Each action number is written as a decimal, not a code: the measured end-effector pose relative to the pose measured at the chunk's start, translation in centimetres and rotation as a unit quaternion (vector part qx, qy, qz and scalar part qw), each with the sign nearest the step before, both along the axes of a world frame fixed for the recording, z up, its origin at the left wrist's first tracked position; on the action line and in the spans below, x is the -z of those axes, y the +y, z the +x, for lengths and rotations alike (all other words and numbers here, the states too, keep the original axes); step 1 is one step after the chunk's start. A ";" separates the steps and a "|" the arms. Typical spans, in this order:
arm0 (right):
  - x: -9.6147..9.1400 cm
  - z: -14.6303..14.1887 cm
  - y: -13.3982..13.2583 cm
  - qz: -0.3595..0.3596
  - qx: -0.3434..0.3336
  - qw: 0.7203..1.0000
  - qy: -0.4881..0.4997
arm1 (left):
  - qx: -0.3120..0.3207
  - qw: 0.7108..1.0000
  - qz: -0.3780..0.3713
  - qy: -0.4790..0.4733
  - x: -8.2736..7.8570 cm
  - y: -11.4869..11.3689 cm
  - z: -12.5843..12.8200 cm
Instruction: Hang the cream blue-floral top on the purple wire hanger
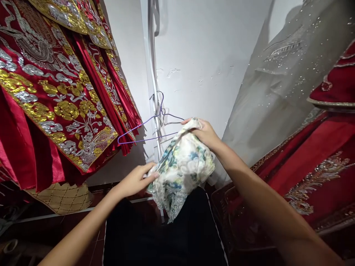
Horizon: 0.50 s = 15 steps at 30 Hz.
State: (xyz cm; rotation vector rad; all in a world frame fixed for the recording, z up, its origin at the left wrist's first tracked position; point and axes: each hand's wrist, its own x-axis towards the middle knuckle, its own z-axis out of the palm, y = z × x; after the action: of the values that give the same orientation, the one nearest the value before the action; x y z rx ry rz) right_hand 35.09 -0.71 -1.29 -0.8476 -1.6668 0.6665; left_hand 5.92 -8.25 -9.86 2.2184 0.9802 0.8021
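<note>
A white cloth garment with a blue, green and yellow floral print hangs bunched between my two hands; its exact kind cannot be made out. My right hand grips its upper edge, thumb and fingers closed on the fabric. Lower down on the left side, my left hand pinches another edge of it. Just behind the cloth, a thin purple hanger hangs by its hook from a white metal rack. The hanger's right part is hidden behind the garment and my right hand.
The white rack pole rises before a white wall. Red costumes with gold and silver sequins hang on the left. To the right hang a sheer beaded white gown and a red embroidered garment. Dark red tiles cover the floor.
</note>
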 end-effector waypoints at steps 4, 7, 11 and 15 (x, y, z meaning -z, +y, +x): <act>2.8 -1.7 3.0 -0.061 0.056 0.995 0.052 | -0.023 0.986 -0.143 -0.079 -1.4 -0.8 -1.9; 5.7 -4.7 5.2 -0.117 0.044 0.991 -0.039 | -0.008 0.977 -0.193 -0.086 -3.3 -2.3 -1.4; 8.3 -5.7 6.7 -0.160 0.049 0.981 -0.095 | -0.017 0.991 -0.074 0.114 -4.2 -3.2 -2.0; 7.8 -2.2 5.5 -0.168 0.067 0.975 -0.127 | -0.114 0.949 -0.017 0.294 -3.2 -0.8 -5.2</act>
State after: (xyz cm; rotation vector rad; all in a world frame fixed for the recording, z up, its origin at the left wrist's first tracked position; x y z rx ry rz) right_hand 32.94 4.77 -9.08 -1.3231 -1.7282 0.7847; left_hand 0.70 -9.09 -6.61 2.3896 1.5370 0.1933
